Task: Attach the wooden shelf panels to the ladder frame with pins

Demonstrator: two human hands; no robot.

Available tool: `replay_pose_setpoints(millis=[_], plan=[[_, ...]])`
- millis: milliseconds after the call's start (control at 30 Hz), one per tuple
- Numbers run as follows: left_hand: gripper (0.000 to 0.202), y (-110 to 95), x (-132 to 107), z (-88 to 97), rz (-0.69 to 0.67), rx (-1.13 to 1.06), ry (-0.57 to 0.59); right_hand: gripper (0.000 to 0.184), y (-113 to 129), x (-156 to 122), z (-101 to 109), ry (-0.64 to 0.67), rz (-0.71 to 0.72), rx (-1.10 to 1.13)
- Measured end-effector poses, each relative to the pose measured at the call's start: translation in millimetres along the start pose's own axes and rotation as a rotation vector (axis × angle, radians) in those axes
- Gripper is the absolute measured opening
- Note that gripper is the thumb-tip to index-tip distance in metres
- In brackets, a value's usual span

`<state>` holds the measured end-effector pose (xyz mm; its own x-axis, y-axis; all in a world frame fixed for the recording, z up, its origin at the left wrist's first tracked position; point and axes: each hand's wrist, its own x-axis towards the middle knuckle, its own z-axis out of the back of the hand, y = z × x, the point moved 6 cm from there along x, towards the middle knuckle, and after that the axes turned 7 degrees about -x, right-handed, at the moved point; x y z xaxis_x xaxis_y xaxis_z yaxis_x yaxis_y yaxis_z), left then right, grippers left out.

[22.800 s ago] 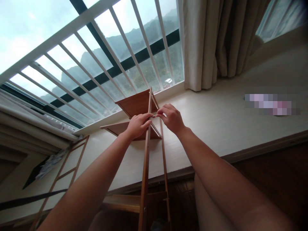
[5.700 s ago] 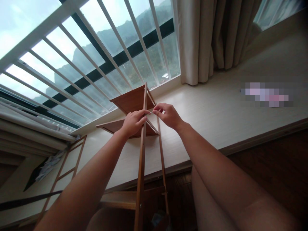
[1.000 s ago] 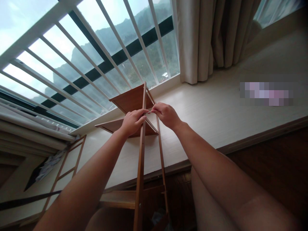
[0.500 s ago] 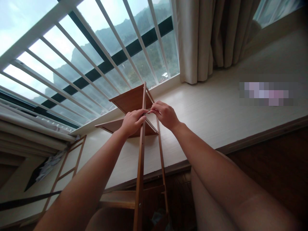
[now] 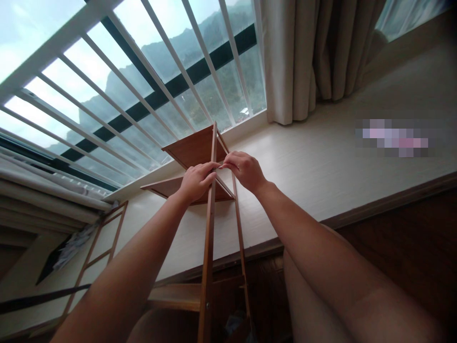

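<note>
A brown wooden shelf rack [image 5: 208, 252] stands in front of me, its near upright running up through the middle of the view. My left hand [image 5: 197, 182] is closed around this upright, just below the upper shelf board [image 5: 198, 144]; a second board [image 5: 167, 187] lies behind the hand. On the upright's right side, my right hand [image 5: 246, 170] pinches thumb and finger together close to the left fingertips. Something small and pale shows at that pinch, too small to name. A screw head [image 5: 207, 305] sits low on the upright.
A ladder-like wooden frame [image 5: 107, 233] leans at the left, by crumpled wrapping [image 5: 76, 245]. The pale window ledge [image 5: 303, 171] runs behind the rack, below the white window bars [image 5: 185, 66]. A beige curtain [image 5: 282, 62] hangs to the right; a blurred patch lies on the ledge.
My right hand's fingers have turned slightly at the upright, the small pale thing now showing less. My left hand and the rack have stayed in place.
</note>
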<state>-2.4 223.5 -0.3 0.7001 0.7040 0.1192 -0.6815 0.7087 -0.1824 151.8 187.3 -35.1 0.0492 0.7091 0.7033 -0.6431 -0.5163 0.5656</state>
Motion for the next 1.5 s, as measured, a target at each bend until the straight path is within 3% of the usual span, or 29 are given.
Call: replay_pose_setpoints(millis=[533,833,1500], plan=[[0.042,-1.7,-0.7,1.5,0.007,-0.004,-0.003,0.039,-10.1,-0.4,-5.6,0.022,-0.064,0.117],[0.042,-1.0,-0.2,0.3,0.0,-0.007,0.002,0.048,-8.5,-2.0,-8.9,0.068,-0.194,0.208],[0.041,-0.1,-0.5,0.7,0.001,-0.016,0.005,0.048,-10.4,-2.0,-6.6,0.073,-0.206,0.186]])
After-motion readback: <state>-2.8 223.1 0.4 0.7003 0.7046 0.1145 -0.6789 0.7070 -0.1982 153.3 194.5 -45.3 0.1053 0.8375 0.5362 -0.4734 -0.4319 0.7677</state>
